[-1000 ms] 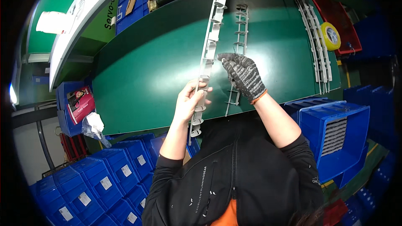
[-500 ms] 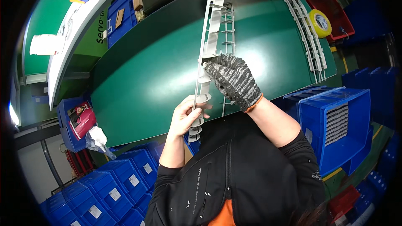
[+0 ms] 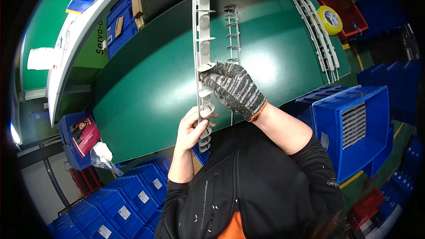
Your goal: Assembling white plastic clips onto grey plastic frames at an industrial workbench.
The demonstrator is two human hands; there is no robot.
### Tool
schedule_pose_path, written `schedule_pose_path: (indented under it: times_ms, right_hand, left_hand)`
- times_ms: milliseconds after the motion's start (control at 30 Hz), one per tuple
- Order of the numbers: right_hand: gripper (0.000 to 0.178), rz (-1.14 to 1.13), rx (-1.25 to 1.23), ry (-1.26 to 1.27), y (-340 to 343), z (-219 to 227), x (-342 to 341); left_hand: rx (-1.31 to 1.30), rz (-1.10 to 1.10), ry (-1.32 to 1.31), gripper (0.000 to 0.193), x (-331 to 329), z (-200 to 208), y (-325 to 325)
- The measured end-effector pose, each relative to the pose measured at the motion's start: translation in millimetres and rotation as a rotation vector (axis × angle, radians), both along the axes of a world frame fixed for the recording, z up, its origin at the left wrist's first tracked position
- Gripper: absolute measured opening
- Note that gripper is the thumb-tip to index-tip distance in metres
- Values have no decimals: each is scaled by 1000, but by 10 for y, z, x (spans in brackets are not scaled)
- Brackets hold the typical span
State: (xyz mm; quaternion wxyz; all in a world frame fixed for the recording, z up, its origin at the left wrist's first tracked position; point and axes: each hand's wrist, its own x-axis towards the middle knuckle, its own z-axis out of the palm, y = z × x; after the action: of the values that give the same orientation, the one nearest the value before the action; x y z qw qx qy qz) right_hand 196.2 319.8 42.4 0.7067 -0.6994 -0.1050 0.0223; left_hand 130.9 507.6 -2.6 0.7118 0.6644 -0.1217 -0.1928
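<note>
A long light-grey plastic strip with rounded cross fins (image 3: 203, 26) stands lengthwise before me, above the green table. Its lower end is in my bare left hand (image 3: 191, 128), with the thumb and fingers closed round it. My right hand (image 3: 234, 88), in a grey knitted glove with an orange cuff, pinches the strip at its middle beside a fin; the fingertips are partly hidden. Behind the gloved hand, a narrower ladder-like grey strip (image 3: 233, 35) lies on the table, its near part mostly covered by that hand.
Several grey strips (image 3: 312, 31) lie at the table's (image 3: 146, 84) right end beside a yellow tape roll (image 3: 330, 20). A red bin (image 3: 349, 13) is behind them. A blue crate with grey parts (image 3: 367, 137) stands right; several blue crates (image 3: 119, 203) stand lower left.
The held strip has shifted left in view and stands more upright, both hands still on it. My right hand has moved left with it, showing more of the table beside the ladder-like strip.
</note>
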Motion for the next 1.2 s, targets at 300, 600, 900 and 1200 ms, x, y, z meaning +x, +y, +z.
schedule_pose_path:
  times_ms: [300,600,900,1200]
  right_hand:
    - [21,100,-159,-190,-35,-51,16]
    - [27,124,95,13,19,-73,12]
    - [20,-58,-375,-588,-18,-178,31]
    - [23,86,-344,-320,-102,-73,-22]
  left_hand:
    - [-27,10,39,22,-48,-14,19]
    - [-68,31,39,18,-101,-24,11]
    - [-93,23,47,18,-105,-54,-21]
    - [-157,44,103,17,-119,-88,-59]
